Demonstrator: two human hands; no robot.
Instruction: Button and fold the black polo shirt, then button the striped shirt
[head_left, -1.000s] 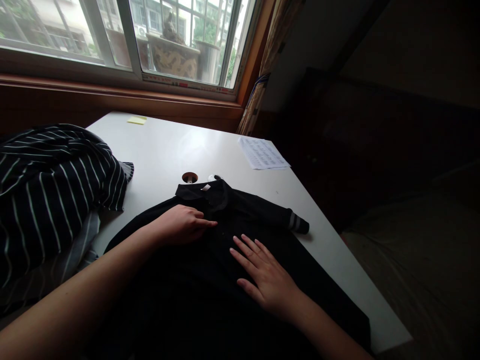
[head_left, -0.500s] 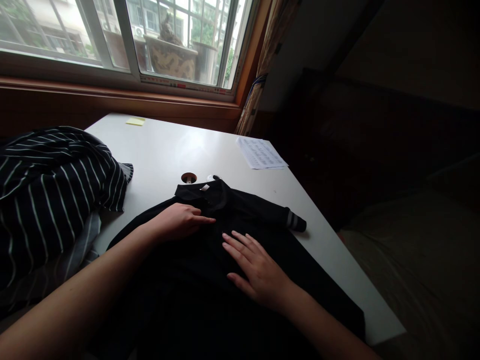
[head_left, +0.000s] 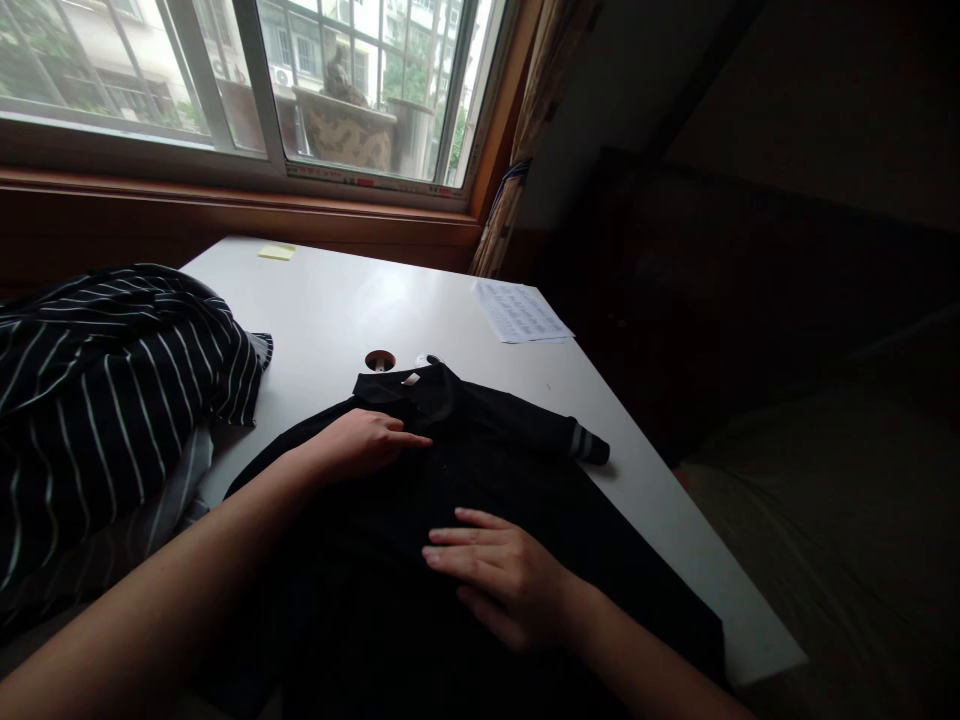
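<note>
A black shirt [head_left: 487, 470] lies spread on the white table [head_left: 352, 300], its collar toward the window and one sleeve with a grey striped cuff [head_left: 586, 444] folded across to the right. My left hand [head_left: 360, 445] rests flat on the shirt just below the collar, fingers stretched out. My right hand [head_left: 499, 575] lies flat on the shirt's middle, fingers pointing left and pressed on the cloth. Neither hand holds anything.
A pile of black clothes with white stripes [head_left: 105, 390] sits at the table's left. A printed sheet [head_left: 521, 312] lies at the far right edge, a yellow note [head_left: 276, 252] by the window. A round cable hole [head_left: 379, 360] is beyond the collar. Dark furniture stands to the right.
My right hand has slid down and toward me over the shirt and turned so the fingers point left. My left hand has stayed by the collar.
</note>
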